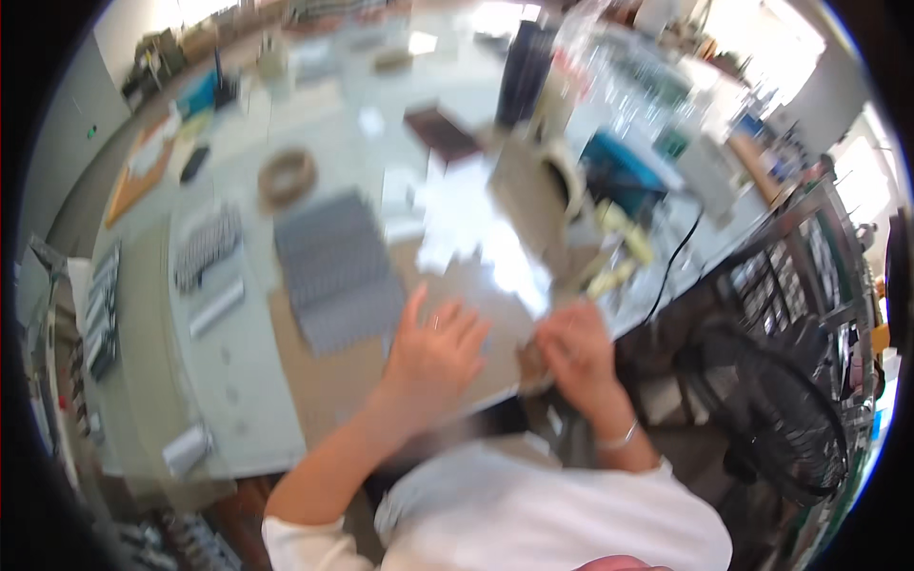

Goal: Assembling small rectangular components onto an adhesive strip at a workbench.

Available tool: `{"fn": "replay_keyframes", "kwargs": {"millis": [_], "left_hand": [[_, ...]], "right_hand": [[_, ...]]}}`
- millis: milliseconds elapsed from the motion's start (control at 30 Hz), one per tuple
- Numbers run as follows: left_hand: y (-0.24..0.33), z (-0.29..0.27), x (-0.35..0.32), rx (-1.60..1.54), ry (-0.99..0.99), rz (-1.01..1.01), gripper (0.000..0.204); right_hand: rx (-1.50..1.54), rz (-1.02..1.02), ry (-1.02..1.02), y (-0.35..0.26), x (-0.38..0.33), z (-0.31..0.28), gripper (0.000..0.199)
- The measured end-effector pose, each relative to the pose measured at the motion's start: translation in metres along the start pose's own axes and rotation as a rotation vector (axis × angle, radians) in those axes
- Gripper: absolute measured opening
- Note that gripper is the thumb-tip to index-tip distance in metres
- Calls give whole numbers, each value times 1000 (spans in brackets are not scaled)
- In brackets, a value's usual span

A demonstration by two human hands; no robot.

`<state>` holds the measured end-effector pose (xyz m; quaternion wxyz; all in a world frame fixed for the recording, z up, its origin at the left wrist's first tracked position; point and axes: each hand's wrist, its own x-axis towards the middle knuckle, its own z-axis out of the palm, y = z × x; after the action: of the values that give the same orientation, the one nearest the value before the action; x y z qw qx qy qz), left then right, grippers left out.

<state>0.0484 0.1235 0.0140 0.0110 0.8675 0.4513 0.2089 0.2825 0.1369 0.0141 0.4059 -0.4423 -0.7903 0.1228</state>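
Observation:
My left hand (436, 350) lies over a brown sheet (324, 381) at the table's near edge, palm down with its fingers stretched out and apart. To its right, my right hand (577, 354) is closed, its fingers curled in a pinch; blur hides what is between them. A small brown piece (533, 365) shows just beside those fingertips. Left of my left hand, a grey ribbed piece (338, 271) rests flat, partly on the brown sheet. White jagged-edged paper (462, 214) spreads beyond both hands.
A tape roll (288, 177), a dark red box (441, 131) and a dark cylinder (525, 74) stand farther back. Clear plastic wrap (628, 86) piles at the far right. A black fan (771, 409) is off the table's right side, near a dangling cable (674, 262).

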Motion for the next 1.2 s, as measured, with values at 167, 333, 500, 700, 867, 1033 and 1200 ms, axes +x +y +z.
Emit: {"fn": "replay_keyframes", "kwargs": {"millis": [167, 333, 500, 700, 867, 1033, 1200], "left_hand": [[2, -1, -1, 75, 50, 88, 41], [2, 0, 1, 60, 105, 99, 35], [0, 1, 9, -34, 97, 44, 38], [-4, 2, 7, -90, 104, 25, 42], [-7, 2, 10, -145, 130, 13, 45], [-11, 1, 13, -146, 129, 8, 45], [-11, -7, 10, -165, 107, -17, 47]], "right_hand": [[11, -19, -52, -8, -9, -3, 18], [30, -81, -162, -16, 1, -2, 24], [32, -21, -54, -7, 0, -1, 28], [1, -61, -23, 4, 3, 8, 29], [47, -32, -84, 1, 7, 16, 38], [-11, -130, -114, -5, 18, 26, 37], [-126, -378, -54, -8, 28, 37, 34]]}}
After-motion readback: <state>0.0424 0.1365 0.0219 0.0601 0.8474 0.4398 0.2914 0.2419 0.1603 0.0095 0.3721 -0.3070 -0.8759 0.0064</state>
